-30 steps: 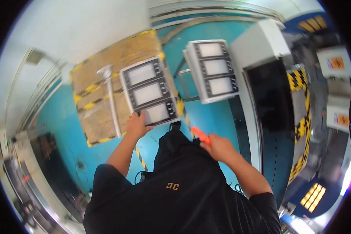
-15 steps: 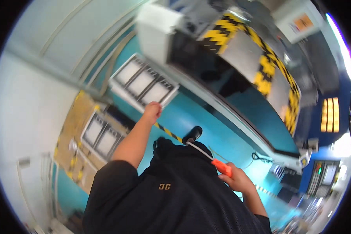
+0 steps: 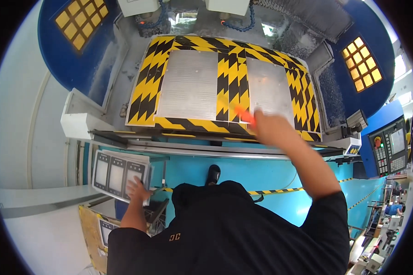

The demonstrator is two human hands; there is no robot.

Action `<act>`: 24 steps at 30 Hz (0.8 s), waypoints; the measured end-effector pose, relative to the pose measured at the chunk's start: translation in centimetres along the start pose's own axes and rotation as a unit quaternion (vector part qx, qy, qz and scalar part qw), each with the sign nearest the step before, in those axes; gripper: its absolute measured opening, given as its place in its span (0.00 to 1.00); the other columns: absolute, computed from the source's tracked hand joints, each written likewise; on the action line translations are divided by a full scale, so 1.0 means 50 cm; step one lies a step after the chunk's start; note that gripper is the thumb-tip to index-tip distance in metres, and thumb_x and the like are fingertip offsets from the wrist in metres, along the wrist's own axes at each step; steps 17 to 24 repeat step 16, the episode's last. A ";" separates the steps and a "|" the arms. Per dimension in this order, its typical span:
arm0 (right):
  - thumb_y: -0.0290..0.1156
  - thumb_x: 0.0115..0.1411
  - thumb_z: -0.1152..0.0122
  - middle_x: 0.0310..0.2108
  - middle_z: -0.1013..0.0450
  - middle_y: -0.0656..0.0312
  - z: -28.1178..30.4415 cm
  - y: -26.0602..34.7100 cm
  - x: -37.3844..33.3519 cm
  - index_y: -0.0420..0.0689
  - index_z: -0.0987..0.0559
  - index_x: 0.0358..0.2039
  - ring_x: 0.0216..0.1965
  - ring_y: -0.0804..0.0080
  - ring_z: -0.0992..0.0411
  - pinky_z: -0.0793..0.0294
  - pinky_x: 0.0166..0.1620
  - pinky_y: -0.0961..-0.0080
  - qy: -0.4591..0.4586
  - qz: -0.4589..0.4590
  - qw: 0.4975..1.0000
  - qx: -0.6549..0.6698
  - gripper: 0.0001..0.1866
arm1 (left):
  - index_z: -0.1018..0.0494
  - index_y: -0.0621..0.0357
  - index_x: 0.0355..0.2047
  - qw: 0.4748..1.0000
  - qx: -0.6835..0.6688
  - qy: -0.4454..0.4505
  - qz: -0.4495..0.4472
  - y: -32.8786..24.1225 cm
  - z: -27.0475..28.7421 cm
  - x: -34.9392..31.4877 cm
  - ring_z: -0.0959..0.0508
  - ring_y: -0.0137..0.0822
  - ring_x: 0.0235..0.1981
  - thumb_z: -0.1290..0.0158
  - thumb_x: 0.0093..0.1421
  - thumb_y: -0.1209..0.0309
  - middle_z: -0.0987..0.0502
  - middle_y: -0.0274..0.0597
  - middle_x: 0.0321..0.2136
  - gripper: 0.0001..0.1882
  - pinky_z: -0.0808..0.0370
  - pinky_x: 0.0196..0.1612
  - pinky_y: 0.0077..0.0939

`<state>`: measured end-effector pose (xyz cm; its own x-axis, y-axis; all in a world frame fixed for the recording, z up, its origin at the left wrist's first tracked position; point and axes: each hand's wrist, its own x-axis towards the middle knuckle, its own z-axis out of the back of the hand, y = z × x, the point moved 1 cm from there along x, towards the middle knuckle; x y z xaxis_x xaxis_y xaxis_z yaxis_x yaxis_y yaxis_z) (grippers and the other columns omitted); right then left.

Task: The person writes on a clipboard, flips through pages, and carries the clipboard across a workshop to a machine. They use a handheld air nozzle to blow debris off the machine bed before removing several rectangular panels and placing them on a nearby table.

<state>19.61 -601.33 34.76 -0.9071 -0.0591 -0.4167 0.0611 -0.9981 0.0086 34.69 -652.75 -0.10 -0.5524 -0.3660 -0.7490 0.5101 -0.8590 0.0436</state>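
My right hand (image 3: 273,130) is closed round an orange-handled tool (image 3: 245,115) over the front of the machine bed. Motion smears both; the tool's long thin metal rod showed earlier, and its exact kind is unclear. Two flat grey metal plates (image 3: 190,82) lie on the bed, bordered by black-and-yellow striped tape (image 3: 231,78). To the left, my left hand (image 3: 139,190) has its fingers spread at the near right corner of a stack of white panels (image 3: 117,176) with black-framed windows. It grips nothing.
A blue machine housing (image 3: 80,50) curves round the bed, with spindle heads and blue coolant hoses (image 3: 236,27) at the back. The control panel (image 3: 390,144) stands at right. Another framed panel (image 3: 106,229) rests on a yellow-edged board at lower left. Striped tape (image 3: 284,190) crosses the blue floor.
My view has turned toward the machine bed. My right hand has come up from beside my body to over the bed with the tool. My left hand has opened from a loose fist at the panel stack.
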 end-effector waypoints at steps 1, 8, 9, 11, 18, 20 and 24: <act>0.52 0.67 0.41 0.38 0.18 0.44 0.013 -0.034 0.095 0.38 0.28 0.52 0.40 0.44 0.19 0.21 0.44 0.50 -0.034 -0.023 0.999 0.028 0.28 | 0.85 0.42 0.74 1.000 0.008 0.022 0.021 -0.001 0.004 0.001 0.76 0.73 0.74 0.32 0.53 0.50 0.84 0.65 0.74 0.74 0.63 0.72 0.70; 0.51 0.68 0.43 0.49 0.21 0.42 0.072 0.062 0.375 0.37 0.28 0.56 0.51 0.43 0.22 0.24 0.55 0.52 -0.082 -0.032 0.977 0.193 0.30 | 0.89 0.41 0.72 0.997 -0.006 0.057 0.045 -0.019 0.009 0.011 0.81 0.72 0.73 0.31 0.53 0.49 0.88 0.65 0.72 0.75 0.65 0.72 0.70; 0.51 0.68 0.43 0.46 0.21 0.41 0.064 0.090 0.372 0.37 0.28 0.54 0.48 0.44 0.21 0.23 0.52 0.52 -0.077 -0.007 0.982 0.174 0.29 | 0.88 0.41 0.72 0.997 0.007 0.052 0.048 -0.024 0.004 0.019 0.81 0.71 0.73 0.31 0.53 0.48 0.89 0.64 0.72 0.76 0.61 0.71 0.71; 0.51 0.68 0.43 0.43 0.21 0.41 0.045 0.155 0.343 0.38 0.28 0.52 0.46 0.46 0.20 0.22 0.49 0.51 -0.050 0.030 0.989 0.133 0.27 | 0.88 0.40 0.73 0.997 0.013 0.055 0.062 -0.011 -0.008 0.021 0.81 0.70 0.73 0.30 0.52 0.48 0.89 0.62 0.72 0.76 0.59 0.70 0.73; 0.52 0.68 0.42 0.41 0.19 0.41 0.029 0.198 0.195 0.41 0.31 0.58 0.43 0.44 0.18 0.20 0.49 0.53 0.034 0.138 0.990 0.026 0.30 | 0.87 0.39 0.73 0.997 0.002 0.038 0.061 -0.008 -0.010 0.044 0.79 0.70 0.74 0.30 0.52 0.50 0.88 0.61 0.73 0.76 0.61 0.70 0.73; 0.52 0.68 0.42 0.41 0.19 0.41 0.029 0.198 0.195 0.41 0.31 0.58 0.43 0.44 0.18 0.20 0.49 0.53 0.034 0.138 0.990 0.026 0.30 | 0.87 0.39 0.73 0.997 0.002 0.038 0.061 -0.008 -0.010 0.044 0.79 0.70 0.74 0.30 0.52 0.50 0.88 0.61 0.73 0.76 0.61 0.70 0.73; 0.52 0.68 0.42 0.41 0.19 0.41 0.029 0.198 0.195 0.41 0.31 0.58 0.43 0.44 0.18 0.20 0.49 0.53 0.034 0.138 0.990 0.026 0.30 | 0.87 0.39 0.73 0.997 0.002 0.038 0.061 -0.008 -0.010 0.044 0.79 0.70 0.74 0.30 0.52 0.50 0.88 0.61 0.73 0.76 0.61 0.70 0.73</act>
